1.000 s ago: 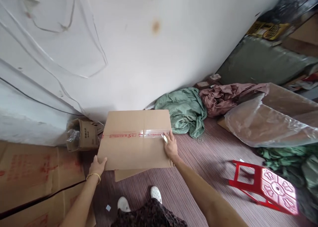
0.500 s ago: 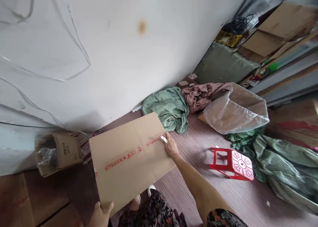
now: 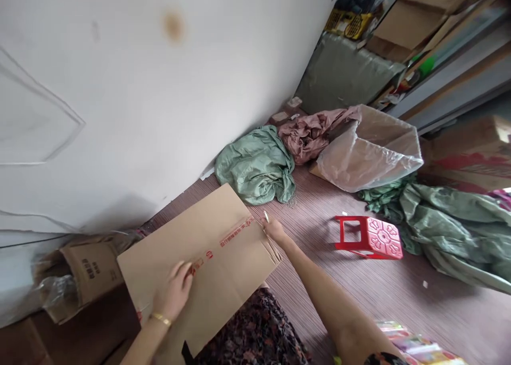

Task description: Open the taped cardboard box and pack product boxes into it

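A flat folded cardboard box [image 3: 187,237] with red printing lies tilted in front of me, its near edge over my patterned clothing. My left hand [image 3: 175,288], a gold-coloured bracelet at its wrist, is on the upper face of the cardboard near the red print. Its fingers are loosely bent and apart, and it grips nothing. At the right edge of the box, my right hand [image 3: 273,229] is closed around a small slim white object [image 3: 266,216], whose kind I cannot make out. The layered cardboard edges show just below that hand.
A red plastic stool [image 3: 369,237] lies on its side at right. Beyond are a green cloth bundle [image 3: 255,165], a plastic-lined box [image 3: 369,149] and grey-green sacking [image 3: 447,232]. An open carton [image 3: 88,274] stands at left by the white wall [image 3: 120,88]. Colourful packets [image 3: 415,346] lie lower right.
My left hand has left the near left corner of the cardboard and moved onto its upper face. The right hand stays at the right edge. The view has shifted right and down.
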Demonstrator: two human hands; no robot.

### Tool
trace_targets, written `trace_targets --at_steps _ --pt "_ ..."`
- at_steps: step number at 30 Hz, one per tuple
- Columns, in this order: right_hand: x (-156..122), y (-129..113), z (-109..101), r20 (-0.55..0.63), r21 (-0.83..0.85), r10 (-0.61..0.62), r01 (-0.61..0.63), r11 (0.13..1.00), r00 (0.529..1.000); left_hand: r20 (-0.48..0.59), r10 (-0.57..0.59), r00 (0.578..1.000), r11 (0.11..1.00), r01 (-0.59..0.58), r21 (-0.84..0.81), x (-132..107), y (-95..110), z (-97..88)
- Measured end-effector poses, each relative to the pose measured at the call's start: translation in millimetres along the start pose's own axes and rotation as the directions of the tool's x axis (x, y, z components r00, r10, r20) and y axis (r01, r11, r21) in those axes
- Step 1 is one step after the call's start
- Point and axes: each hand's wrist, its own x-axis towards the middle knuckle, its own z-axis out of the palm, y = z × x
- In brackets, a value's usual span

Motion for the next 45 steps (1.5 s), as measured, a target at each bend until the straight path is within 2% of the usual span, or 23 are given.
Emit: trace_targets --at_steps 3,6,8,10,14,18,20,23,26,32,37,41,45 --pt "2.5 -2.5 -6.8 0.078 0.048 -0.024 0.020 0.999 0.997 -0.014 0.251 0.968 0.966 -0.250 0.070 64.5 79.4 -11.8" --pt "2.4 -8.7 -11.5 0.127 0.083 -0.071 0.061 0.995 0.989 -0.006 0.378 0.926 0.909 -0.370 0.190 132.1 144.0 -24.1" --pt "2.5 -11.2 -14.9 0.174 0.079 -0.082 0.069 0.994 0.981 0.030 0.421 0.907 0.870 -0.413 0.270 168.4 171.3 -30.6" --pt "3.3 -11.5 -19.2 0.207 0.050 -0.077 0.068 0.996 0.975 0.099 0.450 0.888 0.829 -0.456 0.324 191.6 185.3 -34.9" --pt "5.9 -11.0 -29.5 0.220 -0.027 -0.052 0.060 0.998 0.974 0.239 0.467 0.851 0.782 -0.524 0.339 203.2 189.5 -44.4" --pt "8.1 -15.8 -38.9 0.253 -0.072 -0.052 0.072 0.995 0.966 0.285 0.507 0.814 0.701 -0.581 0.414 202.7 200.8 -58.9" --pt "10.0 -17.9 -43.2 0.269 -0.080 -0.058 0.083 0.993 0.961 0.309 0.486 0.817 0.678 -0.576 0.457 206.9 213.1 -63.6" --pt "14.5 -18.2 -48.3 0.284 -0.077 -0.070 0.096 0.992 0.956 0.361 0.414 0.835 0.715 -0.544 0.438 217.1 228.9 -65.0" --pt "20.2 -19.3 -51.5 0.285 -0.102 -0.064 0.097 0.990 0.956 0.411 0.391 0.823 0.738 -0.548 0.395 226.1 234.1 -62.8" --pt "32.5 -40.1 -51.8 0.340 -0.319 -0.067 0.182 0.930 0.938 0.429 0.336 0.838 0.794 -0.497 0.351 232.4 232.1 -58.9" --pt "40.3 -49.5 -47.9 0.398 -0.328 -0.106 0.249 0.911 0.911 0.446 0.271 0.853 0.849 -0.430 0.307 232.6 232.0 -58.3" --pt "42.3 -45.0 -51.1 0.454 -0.314 -0.135 0.300 0.901 0.881 0.453 0.244 0.857 0.846 -0.417 0.333 234.2 229.5 -56.8" --pt "45.8 -43.8 -56.4 0.493 -0.329 -0.126 0.318 0.889 0.861 0.443 0.276 0.853 0.828 -0.445 0.341 238.3 224.8 -50.4"
